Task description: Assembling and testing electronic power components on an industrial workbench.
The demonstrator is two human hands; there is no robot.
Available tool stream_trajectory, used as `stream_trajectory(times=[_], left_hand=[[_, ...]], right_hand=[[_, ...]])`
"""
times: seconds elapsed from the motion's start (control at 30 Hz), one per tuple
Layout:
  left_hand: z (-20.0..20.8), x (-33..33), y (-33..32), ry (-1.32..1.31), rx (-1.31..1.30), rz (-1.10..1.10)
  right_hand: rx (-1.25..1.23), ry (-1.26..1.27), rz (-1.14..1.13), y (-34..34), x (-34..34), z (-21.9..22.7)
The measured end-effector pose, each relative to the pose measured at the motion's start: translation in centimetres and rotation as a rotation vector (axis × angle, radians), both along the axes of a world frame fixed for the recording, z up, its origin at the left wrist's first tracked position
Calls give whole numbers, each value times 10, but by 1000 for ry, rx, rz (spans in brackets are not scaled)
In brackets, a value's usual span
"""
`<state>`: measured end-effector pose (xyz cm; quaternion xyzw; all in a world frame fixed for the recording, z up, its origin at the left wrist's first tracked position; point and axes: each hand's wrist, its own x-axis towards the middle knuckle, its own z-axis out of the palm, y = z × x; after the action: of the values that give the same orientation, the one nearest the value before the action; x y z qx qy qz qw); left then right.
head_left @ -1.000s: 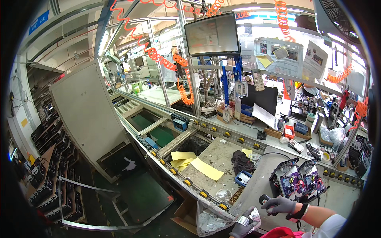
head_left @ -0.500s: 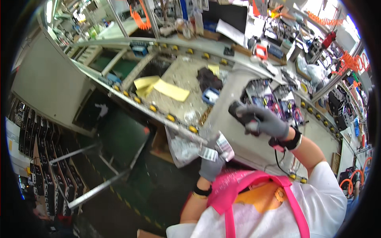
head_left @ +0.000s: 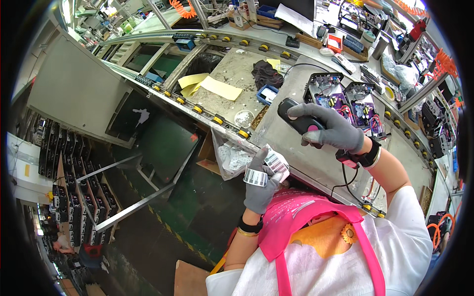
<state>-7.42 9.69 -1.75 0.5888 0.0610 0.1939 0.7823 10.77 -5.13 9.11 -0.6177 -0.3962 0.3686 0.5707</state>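
My right hand (head_left: 333, 126), in a grey glove, grips a black handheld scanner (head_left: 300, 117) over the grey bench. The thumb and fingers wrap around it, and a pink spot shows near the thumb. Lower down, at the bench's near edge, my left hand (head_left: 260, 190), gloved too, holds white barcode labels (head_left: 276, 162). One small barcode label (head_left: 256, 177) lies across its fingers. Beyond my right hand are open black housings (head_left: 326, 91) with purple circuit boards and red wires. What the fingers cover of the labels is hidden.
Left along the roller line (head_left: 197, 109) lie yellow paper sheets (head_left: 219, 88), a dark cloth (head_left: 267, 74) and a small blue tray (head_left: 267, 94). A lined bin (head_left: 229, 155) stands by the bench edge. A metal frame (head_left: 133, 207) stands on the floor at left.
The view has shifted, so the bench appears slightly higher and farther right. The scanner shows more fully in my right hand. My left hand appears higher, still holding labels.
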Motion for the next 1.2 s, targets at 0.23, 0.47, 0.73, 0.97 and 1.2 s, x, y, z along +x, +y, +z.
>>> stream_trajectory(times=[0.23,0.47,0.73,0.97,1.2], left_hand=[[10,0,-14,-41,191,58],[17,4,-24,-92,213,6],[24,12,-18,-86,89,-23],[12,18,27,-95,299,76],[-2,10,85,96,-96,99]], right_hand=[[80,6,28,-11,-5,12],[179,4,-28,-12,-11,41],[385,-217,-47,6,11,101],[583,-160,-60,71,31,153],[357,-650,-338,146,162,138]])
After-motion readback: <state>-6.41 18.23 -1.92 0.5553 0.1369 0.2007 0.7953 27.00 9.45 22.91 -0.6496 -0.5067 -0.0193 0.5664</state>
